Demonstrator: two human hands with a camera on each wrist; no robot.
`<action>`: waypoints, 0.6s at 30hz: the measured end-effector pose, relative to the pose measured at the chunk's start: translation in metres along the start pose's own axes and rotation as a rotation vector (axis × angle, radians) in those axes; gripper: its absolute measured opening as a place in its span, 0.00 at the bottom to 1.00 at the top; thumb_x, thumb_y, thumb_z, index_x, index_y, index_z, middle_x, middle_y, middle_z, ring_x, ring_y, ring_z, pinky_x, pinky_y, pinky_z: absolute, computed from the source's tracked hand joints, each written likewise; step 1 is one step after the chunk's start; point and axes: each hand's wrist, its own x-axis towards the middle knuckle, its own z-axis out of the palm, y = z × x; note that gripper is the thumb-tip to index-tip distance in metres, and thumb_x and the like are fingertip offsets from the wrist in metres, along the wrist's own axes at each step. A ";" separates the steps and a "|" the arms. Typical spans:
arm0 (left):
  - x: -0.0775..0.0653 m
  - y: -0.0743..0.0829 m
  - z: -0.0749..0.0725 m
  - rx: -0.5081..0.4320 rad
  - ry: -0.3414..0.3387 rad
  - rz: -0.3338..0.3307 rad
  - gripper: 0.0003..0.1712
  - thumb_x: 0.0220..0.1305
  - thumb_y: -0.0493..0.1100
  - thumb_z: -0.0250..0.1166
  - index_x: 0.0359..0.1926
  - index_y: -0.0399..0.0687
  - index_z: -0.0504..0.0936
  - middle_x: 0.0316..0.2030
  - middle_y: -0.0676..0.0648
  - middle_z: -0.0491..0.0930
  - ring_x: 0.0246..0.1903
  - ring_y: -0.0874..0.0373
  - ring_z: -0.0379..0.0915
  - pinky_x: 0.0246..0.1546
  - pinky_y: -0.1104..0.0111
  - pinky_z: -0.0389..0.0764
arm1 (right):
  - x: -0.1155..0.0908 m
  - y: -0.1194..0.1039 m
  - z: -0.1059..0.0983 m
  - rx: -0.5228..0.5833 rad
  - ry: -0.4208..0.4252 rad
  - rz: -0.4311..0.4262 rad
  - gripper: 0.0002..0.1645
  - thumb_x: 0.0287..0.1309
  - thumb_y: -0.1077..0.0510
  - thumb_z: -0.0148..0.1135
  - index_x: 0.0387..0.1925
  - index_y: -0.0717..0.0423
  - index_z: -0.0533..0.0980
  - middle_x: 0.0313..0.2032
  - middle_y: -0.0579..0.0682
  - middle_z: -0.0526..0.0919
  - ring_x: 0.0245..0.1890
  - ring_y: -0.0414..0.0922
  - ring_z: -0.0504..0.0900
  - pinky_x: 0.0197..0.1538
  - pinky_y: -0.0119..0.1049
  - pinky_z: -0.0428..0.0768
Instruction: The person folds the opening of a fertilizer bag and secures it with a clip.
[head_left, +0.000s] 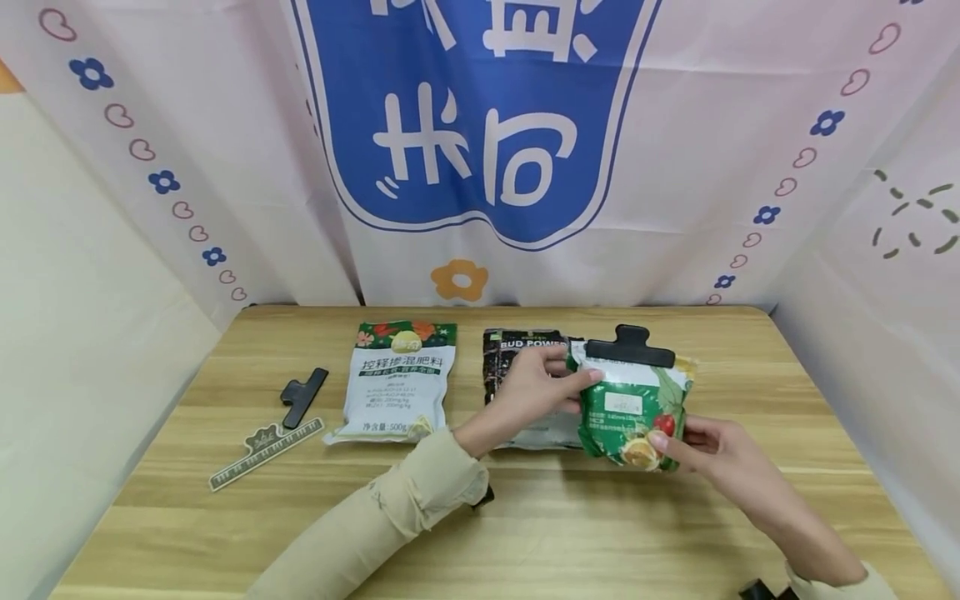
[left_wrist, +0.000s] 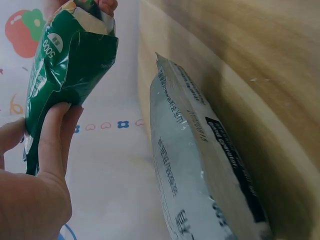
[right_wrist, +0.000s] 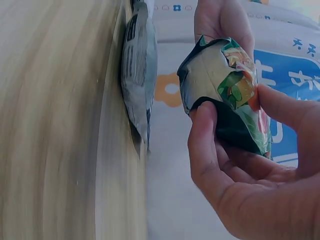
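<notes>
A green and white fertilizer bag (head_left: pixel 622 408), printed with fruit, is held up between both hands. Across its top sits a black bag clip (head_left: pixel 630 347). My left hand (head_left: pixel 536 379) pinches the bag's upper left side, fingers behind and thumb in front. At the lower right corner my right hand (head_left: pixel 723 458) grips it, thumb over the front. The right wrist view shows the bag's folded bottom (right_wrist: pixel 202 75) between thumb and fingers. Behind the left hand lies a black and silver "BUD POWER" bag (head_left: pixel 540 435), partly covered in the head view.
A white and green fertilizer bag (head_left: pixel 397 387) lies left of centre on the wooden table (head_left: pixel 600 533). Farther left are a second black bag clip (head_left: pixel 303 398) and a clear ruler-like clip (head_left: pixel 266 454) with a piano-key pattern. A printed curtain (head_left: pixel 645 258) hangs behind the table.
</notes>
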 end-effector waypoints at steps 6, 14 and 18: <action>0.021 0.001 0.012 -0.014 -0.012 -0.057 0.36 0.58 0.53 0.73 0.65 0.49 0.73 0.47 0.43 0.87 0.31 0.55 0.87 0.41 0.56 0.87 | 0.003 0.008 -0.010 0.015 0.032 0.008 0.36 0.65 0.36 0.58 0.62 0.59 0.72 0.53 0.54 0.84 0.41 0.51 0.88 0.53 0.39 0.82; 0.044 0.005 0.026 -0.055 -0.034 -0.072 0.13 0.61 0.48 0.71 0.44 0.49 0.83 0.33 0.47 0.88 0.31 0.54 0.87 0.40 0.57 0.87 | 0.012 0.018 -0.025 0.082 0.057 -0.007 0.38 0.66 0.38 0.57 0.63 0.63 0.70 0.50 0.47 0.83 0.42 0.53 0.88 0.48 0.29 0.83; 0.054 0.005 0.032 -0.048 -0.019 -0.122 0.12 0.61 0.47 0.71 0.38 0.44 0.81 0.31 0.45 0.86 0.29 0.54 0.86 0.42 0.55 0.87 | 0.017 0.024 -0.029 0.110 0.058 0.003 0.39 0.66 0.38 0.57 0.63 0.65 0.70 0.49 0.45 0.80 0.43 0.52 0.88 0.48 0.30 0.84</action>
